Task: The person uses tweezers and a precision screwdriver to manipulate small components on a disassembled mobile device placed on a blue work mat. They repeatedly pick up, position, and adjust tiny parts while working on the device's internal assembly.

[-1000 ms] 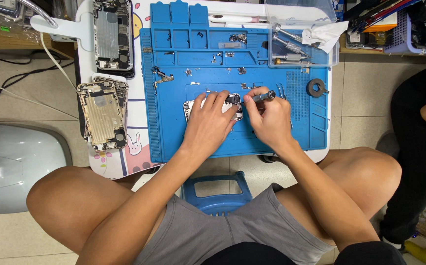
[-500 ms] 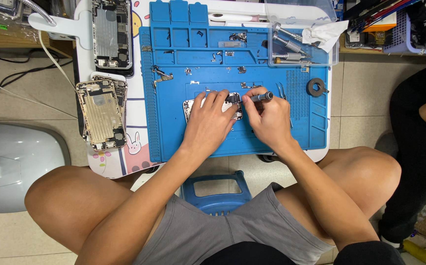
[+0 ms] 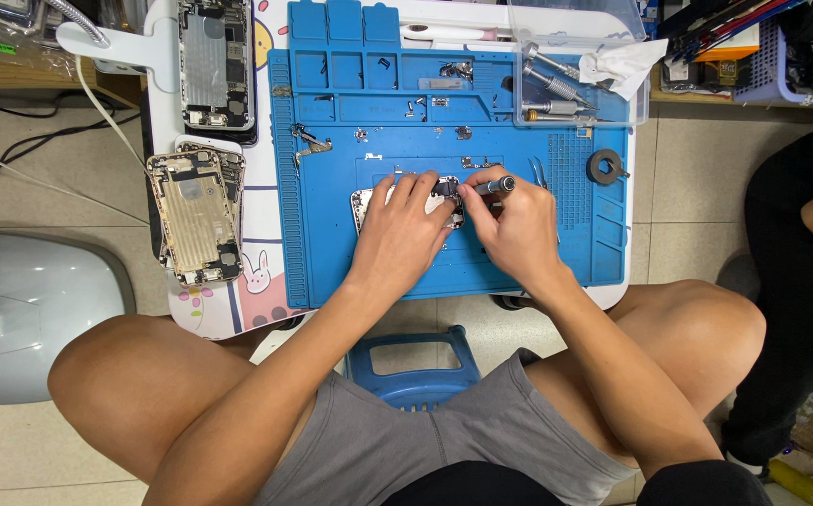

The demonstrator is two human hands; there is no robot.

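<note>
Left hand (image 3: 404, 234) lies flat, fingers spread, pressing down on an opened phone (image 3: 361, 204) at the centre of the blue mat (image 3: 331, 253); it steadies the phone rather than gripping it. Right hand (image 3: 511, 230) is closed in a pinch around a screwdriver (image 3: 492, 186), the tool lying nearly level with its tip toward the phone's upper part beside the left fingertips. Most of the phone is hidden under both hands; only its left edge and a dark inner section show. Small screws and brackets (image 3: 311, 143) lie scattered in the mat's upper compartments. A clear tray (image 3: 580, 117) at the mat's top right holds more drivers and a tissue. A dark ring (image 3: 605, 167) sits on the mat's right side. Two further phone shells (image 3: 196, 215) lie left of the mat, well apart from the hands
</note>
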